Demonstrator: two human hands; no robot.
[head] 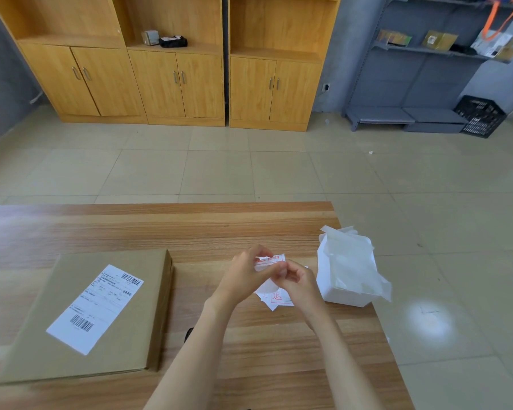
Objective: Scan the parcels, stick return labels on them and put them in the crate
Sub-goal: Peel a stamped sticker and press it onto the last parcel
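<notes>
Two bare hands meet over the middle of a wooden desk (249, 226), both working on one small white return label (270, 258) with red print. The left hand (245, 276) pinches the label between thumb and fingers. The right hand (297, 282) pinches at its lower edge with curled fingers, so the two make a closed grip on the same label. It looks as if the backing is being peeled off, though the fingers hide the detail. Just under the grip, on the person's side, a few spare labels (279, 298) with red print lie loose on the desk. Well to the left of the grip lies one flat brown cardboard parcel (125, 327), its white shipping label (95, 306) and barcodes facing up; no return label shows on it. Just to the right of the grip sits a white box (347, 294) filled with crumpled translucent paper. Far beyond the grip and off to the right, across the tiled floor (249, 167), a black crate (480, 116) stands beside grey shelving (412, 69). As a judgement, this parcel is at the labelling step. Whether it has been scanned cannot be told, the label is not yet stuck on, and the parcel has yet to go into the crate.
</notes>
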